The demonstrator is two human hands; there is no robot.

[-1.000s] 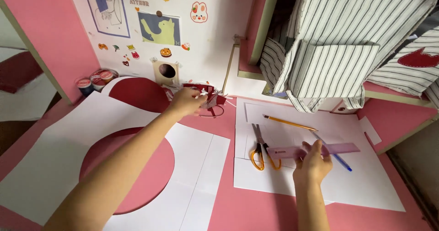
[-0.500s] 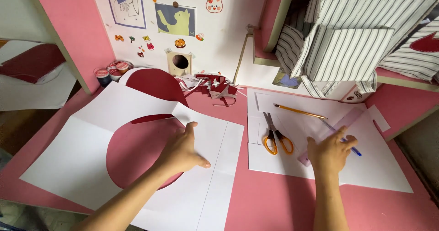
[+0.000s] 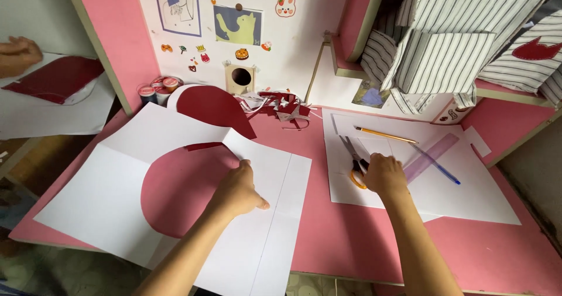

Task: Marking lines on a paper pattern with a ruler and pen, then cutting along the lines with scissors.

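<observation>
Left hand [image 3: 239, 190] flat, fingers pressed together, on the white paper [image 3: 111, 196] with the round hole; right hand [image 3: 383, 175] curled over the scissors [image 3: 354, 162] on another sheet [image 3: 468, 196], beside the ruler [image 3: 430, 157].

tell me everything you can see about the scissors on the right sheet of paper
The scissors lie flat on a white paper sheet on the right side of the pink desk. The blades look like dull grey metal and point up and to the left, away from the person; they appear closed. The handle loops are orange, probably plastic, and mostly hidden under the right hand, whose fingers rest on them. A translucent purple ruler lies just to the right.
</observation>
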